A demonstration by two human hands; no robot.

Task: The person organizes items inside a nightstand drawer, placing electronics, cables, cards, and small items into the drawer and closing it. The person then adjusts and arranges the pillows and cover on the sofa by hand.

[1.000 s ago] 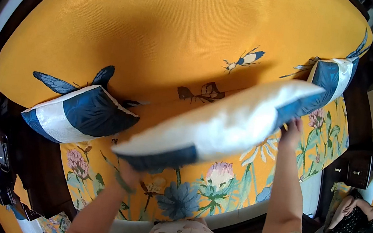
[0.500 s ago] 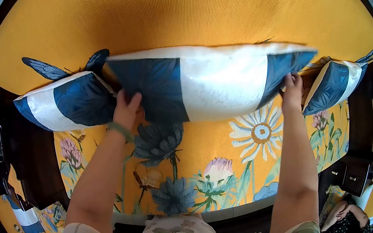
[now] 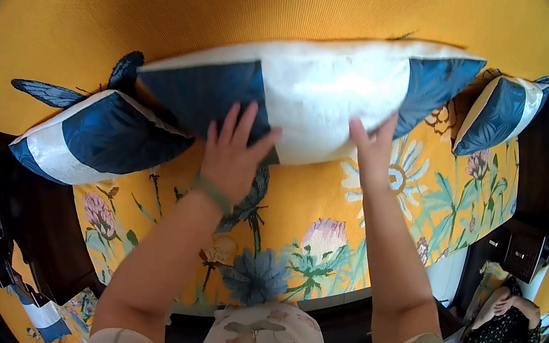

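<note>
A large cushion (image 3: 331,102) with a white middle and dark blue leaf-patterned ends leans against the yellow ribbed backrest (image 3: 242,10). My left hand (image 3: 234,155) lies with fingers spread on its lower left blue part. At the lower edge, right of centre, my right hand (image 3: 372,147) touches the cushion with thumb and forefinger apart. Its other fingers are partly hidden. Beneath both hands is the yellow seat cover (image 3: 290,209) with woven flowers. To the left rests a smaller blue and white cushion (image 3: 106,132), close to the large one's lower left corner.
Another small blue and white cushion (image 3: 499,116) sits at the right end. Dark wooden furniture (image 3: 57,245) flanks the seat on the left. At lower right, a person in dark patterned clothing (image 3: 501,340) sits nearby. A further cushion (image 3: 45,318) shows at lower left.
Both hands have left the large cushion's sides and moved inward onto its front and lower edge. The cushion sits higher and closer against the backrest.
</note>
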